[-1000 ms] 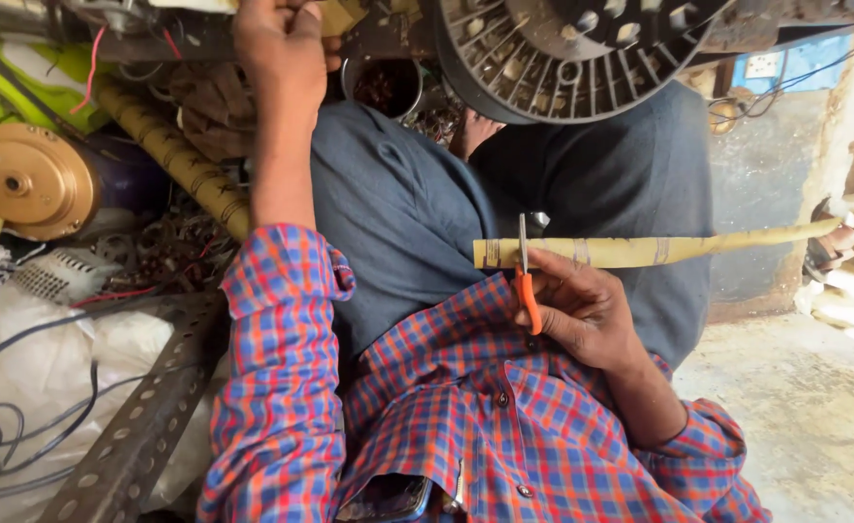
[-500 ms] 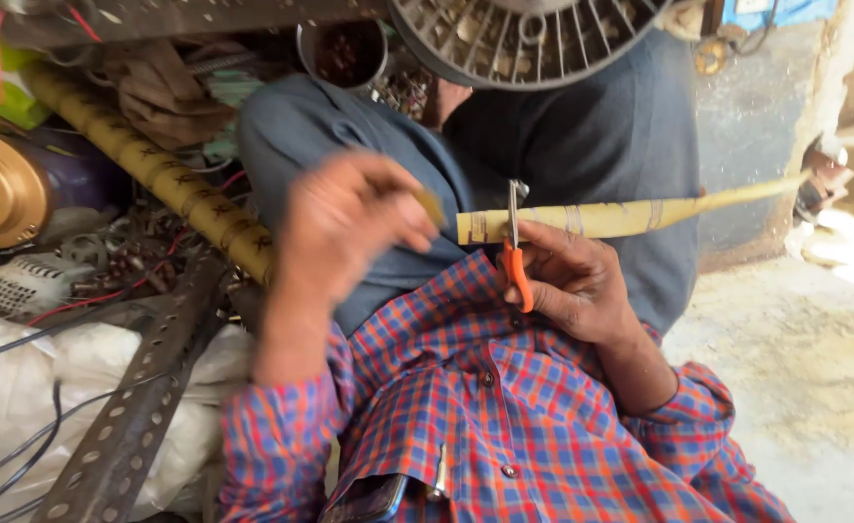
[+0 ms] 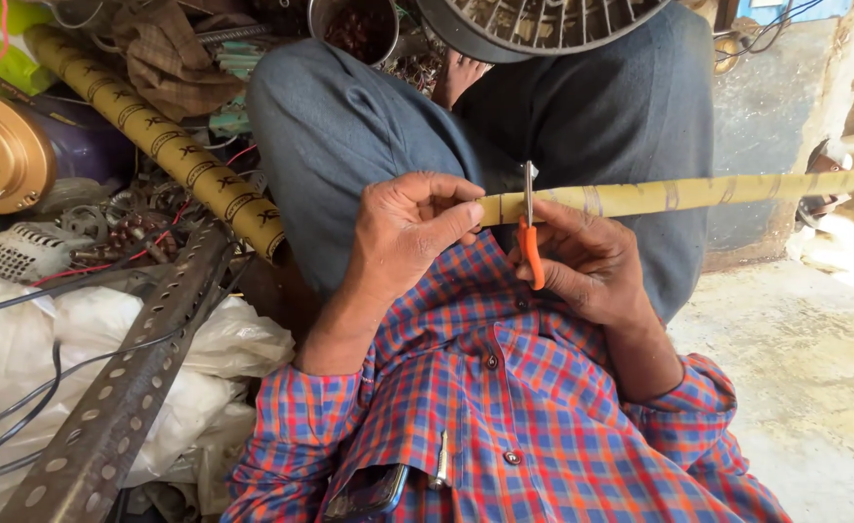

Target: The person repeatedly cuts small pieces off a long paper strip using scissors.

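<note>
A long yellowish paper-like tube lies across my lap, running out to the right. My left hand pinches its near left end between thumb and fingers. My right hand grips orange-handled scissors, whose metal blades stand upright across the tube close to that end. I sit with grey trousers and a red-and-blue checked shirt below the hands.
A second patterned yellow tube leans at the left over scrap wire and metal parts. A gold motor housing, a perforated steel angle, white plastic bags and a round fan grille surround me. Concrete floor lies at the right.
My left hand came down from the clutter above and took hold of the tube's left end. My right hand kept the scissors at the tube.
</note>
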